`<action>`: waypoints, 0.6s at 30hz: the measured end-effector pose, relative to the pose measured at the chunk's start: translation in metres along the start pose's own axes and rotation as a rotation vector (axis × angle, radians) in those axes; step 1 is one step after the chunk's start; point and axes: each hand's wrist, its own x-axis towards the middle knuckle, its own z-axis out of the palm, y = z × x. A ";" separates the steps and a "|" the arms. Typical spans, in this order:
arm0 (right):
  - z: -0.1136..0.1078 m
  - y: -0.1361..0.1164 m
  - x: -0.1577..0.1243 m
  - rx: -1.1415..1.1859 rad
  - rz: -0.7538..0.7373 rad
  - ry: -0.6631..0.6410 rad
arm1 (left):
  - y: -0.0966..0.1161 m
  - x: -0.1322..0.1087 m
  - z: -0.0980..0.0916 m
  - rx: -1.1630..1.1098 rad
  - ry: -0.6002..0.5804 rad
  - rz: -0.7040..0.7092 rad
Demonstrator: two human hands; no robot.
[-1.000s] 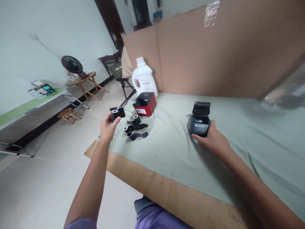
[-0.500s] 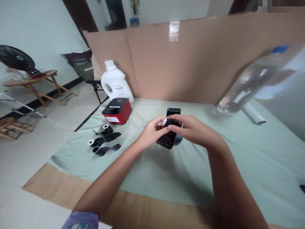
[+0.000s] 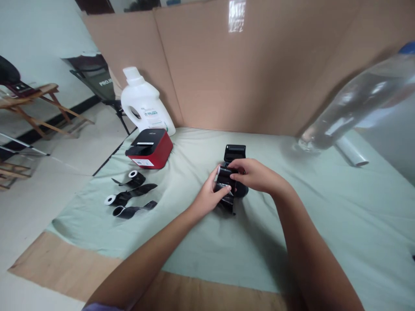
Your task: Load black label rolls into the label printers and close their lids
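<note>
A black roll with a pale end (image 3: pixel 225 171) sits at the opening of a small dark device (image 3: pixel 242 191), whose flap (image 3: pixel 235 152) stands raised at the back. A loose glossy black strip (image 3: pixel 227 199) hangs from the roll toward me. My left hand (image 3: pixel 209 193) holds the roll's left end, its thumb pressed on the strip. With thumb and fingers, my right hand (image 3: pixel 254 173) grips the roll's right side. Much of the device is hidden behind the hands and strip.
Left on the green cloth (image 3: pixel 188 242) lie black rolls with unwound tails (image 3: pixel 129 201). Behind them stand a red-and-black box-shaped device (image 3: pixel 152 149) and a white jug (image 3: pixel 145 106). A large clear bottle (image 3: pixel 353 103) leans at right near a pale tube (image 3: pixel 352 151). Cardboard (image 3: pixel 259 65) walls the back.
The roll has gone from being held above the device down to its opening, pale end turned left. My left thumb has shifted onto the strip. The view has tilted down and moved closer.
</note>
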 end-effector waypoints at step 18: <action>0.012 0.029 0.021 -0.278 0.102 0.253 | -0.018 -0.006 0.010 -0.075 0.013 -0.009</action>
